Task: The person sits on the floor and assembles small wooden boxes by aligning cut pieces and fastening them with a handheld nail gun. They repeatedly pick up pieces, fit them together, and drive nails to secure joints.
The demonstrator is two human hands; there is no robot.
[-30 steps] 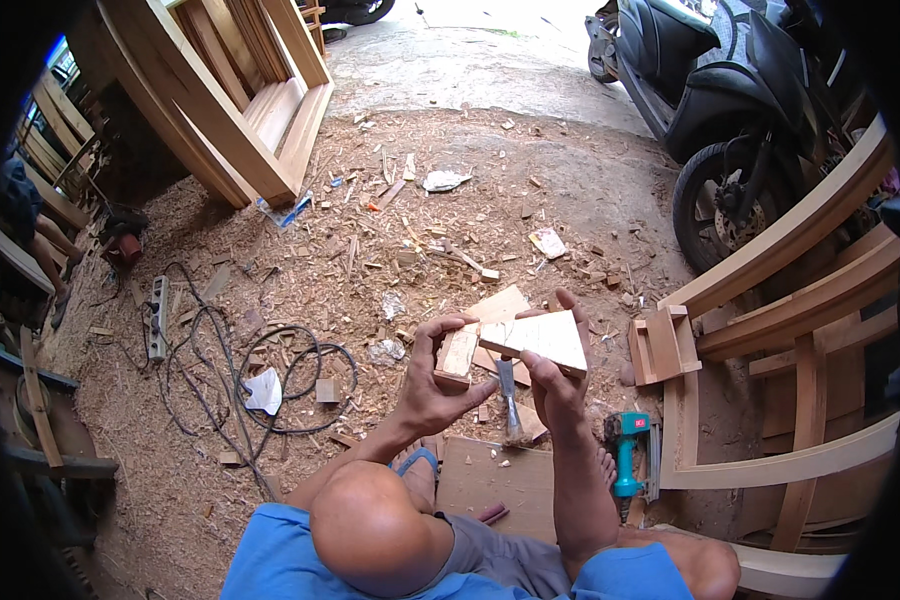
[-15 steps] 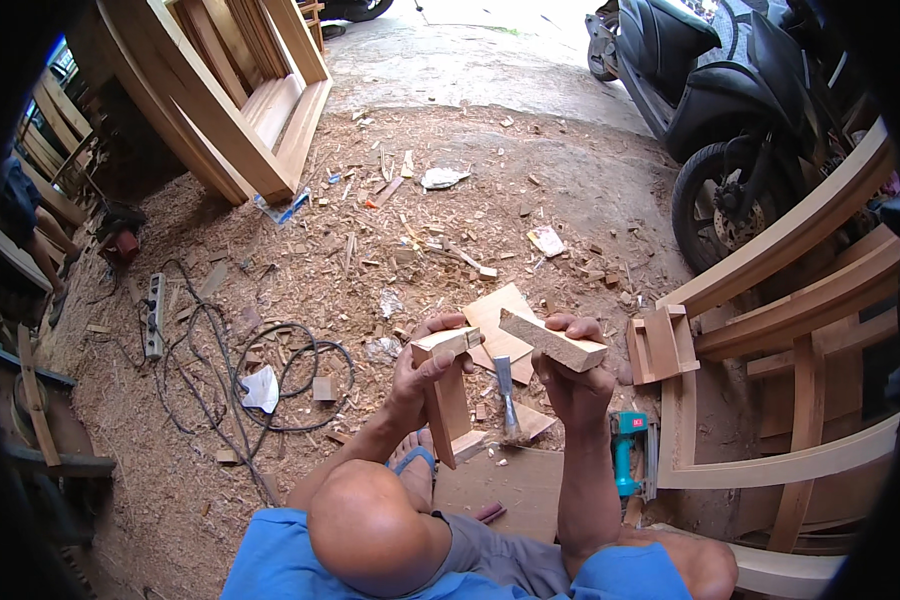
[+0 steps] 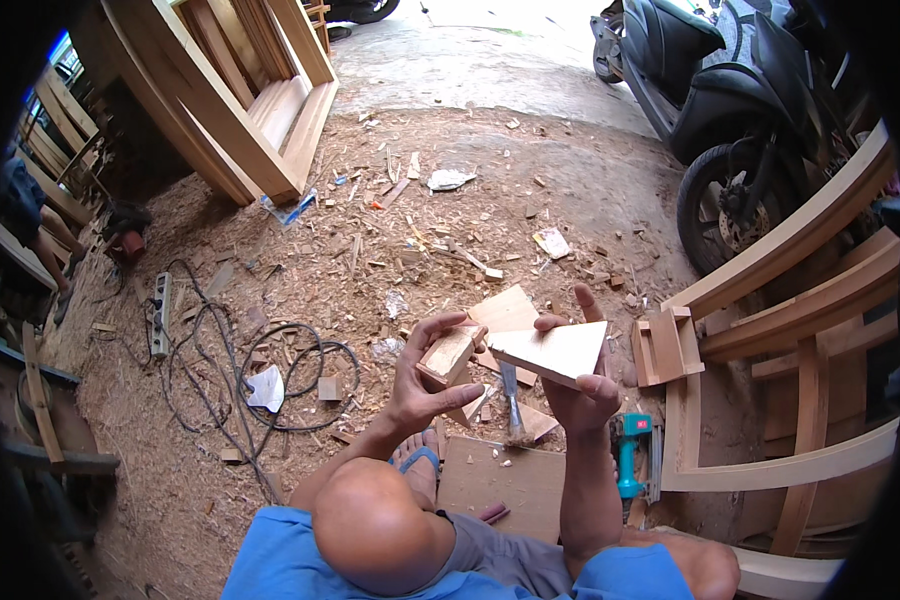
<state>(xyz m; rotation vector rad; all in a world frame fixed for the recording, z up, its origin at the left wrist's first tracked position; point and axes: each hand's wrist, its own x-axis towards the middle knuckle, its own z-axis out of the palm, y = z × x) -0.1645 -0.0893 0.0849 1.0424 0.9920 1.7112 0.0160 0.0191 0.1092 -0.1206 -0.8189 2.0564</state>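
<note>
My left hand (image 3: 419, 384) is closed round a wooden block (image 3: 451, 354), its end grain tipped upward. In my right hand (image 3: 581, 398) is a wedge-shaped piece of wood (image 3: 560, 346), its pale, flat triangular face turned up and its narrow end close to the block. Whether the two pieces touch, I cannot tell. Below and between my hands, a chisel (image 3: 512, 398) leans with its tip among offcuts. Behind it lies a thin flat wooden piece (image 3: 506, 308).
A teal nail gun (image 3: 630, 456) lies right of my right forearm, next to curved wooden frames (image 3: 790, 470). A brown board (image 3: 500, 488) lies before me. Coiled black cable (image 3: 300, 425) and a power strip (image 3: 158, 315) lie left among shavings. A motorbike (image 3: 745, 150) stands far right.
My right hand has turned the wedge so its triangular face shows and brought it left toward the block. My left hand has tilted the block, showing its end grain.
</note>
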